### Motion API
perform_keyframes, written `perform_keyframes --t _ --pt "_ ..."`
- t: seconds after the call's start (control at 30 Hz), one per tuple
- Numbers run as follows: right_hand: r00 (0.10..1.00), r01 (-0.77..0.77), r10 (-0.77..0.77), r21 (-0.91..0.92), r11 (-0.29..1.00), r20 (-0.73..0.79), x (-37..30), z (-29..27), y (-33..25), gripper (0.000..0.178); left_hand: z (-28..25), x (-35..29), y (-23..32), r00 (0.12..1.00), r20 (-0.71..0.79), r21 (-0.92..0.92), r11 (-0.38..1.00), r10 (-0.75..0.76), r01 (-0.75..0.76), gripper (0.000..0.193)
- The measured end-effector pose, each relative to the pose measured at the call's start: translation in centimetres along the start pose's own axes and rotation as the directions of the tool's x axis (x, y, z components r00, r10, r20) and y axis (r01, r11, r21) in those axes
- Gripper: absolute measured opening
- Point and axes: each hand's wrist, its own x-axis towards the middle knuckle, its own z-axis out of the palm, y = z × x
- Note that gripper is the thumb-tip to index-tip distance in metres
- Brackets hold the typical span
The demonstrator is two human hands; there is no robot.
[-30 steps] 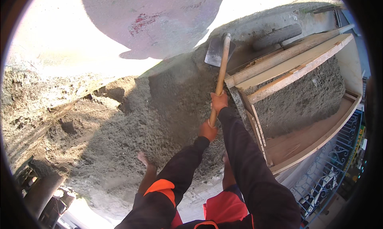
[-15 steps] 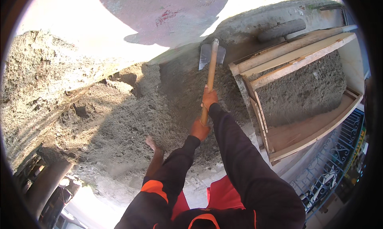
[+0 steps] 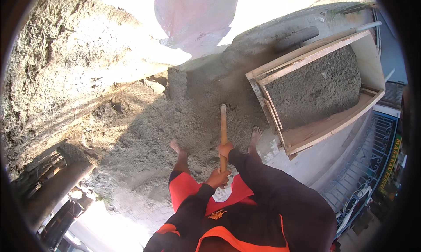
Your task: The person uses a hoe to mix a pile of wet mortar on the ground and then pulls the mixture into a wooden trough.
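Observation:
I grip a hoe [image 3: 223, 125] by its wooden handle with both hands. My right hand [image 3: 225, 150] is closed round the middle of the handle. Nearer my body, my left hand [image 3: 217, 178] is wrapped round its rear end. The handle points away from me, its far end down at the damp grey sand [image 3: 201, 116]. None of the metal blade can be made out there; it seems sunk in or hidden by the sand. My bare feet stand on either side of the handle.
To the right stands a wooden-sided cart [image 3: 280, 140] holding a heap of grey sand [image 3: 315, 92], with a dark wheel [image 3: 296, 39] on its far side. Beyond it runs a blue metal railing [image 3: 355, 164]. A rough sunlit bank [image 3: 79, 67] rises at the left, above a brown pipe-like object [image 3: 61, 195].
Both hands and the hoe have come back toward my body. The blade, raised and visible before, is now out of sight at the sand. My view has shifted slightly.

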Motion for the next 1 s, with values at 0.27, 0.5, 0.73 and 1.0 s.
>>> perform_keyframes --t 0.27,0.5,0.73,1.0 --pt "0.96 0.121 0.015 -0.46 0.879 0.281 -19.3 -12.2 -6.8 0.034 -0.2 0.5 2.4 0.582 -0.214 0.838 0.453 0.785 -0.303 0.054" --pt "0.802 0.542 -0.045 -0.695 0.471 0.595 -30.4 -31.2 -13.2 0.03 3.1 -1.9 15.3 0.519 0.27 0.95 -0.135 0.811 -0.282 0.046" --pt "0.885 0.34 -0.342 -0.94 0.012 0.316 -45.1 -58.6 -18.3 0.028 27.1 -2.2 30.3 0.242 0.579 0.744 -0.384 0.778 -0.546 0.037" --pt "0.259 -0.563 -0.923 -0.821 0.095 -0.284 -55.2 -81.9 -16.4 0.017 53.5 -7.7 45.6 -0.054 0.655 0.627 -0.582 0.754 -0.518 0.037"
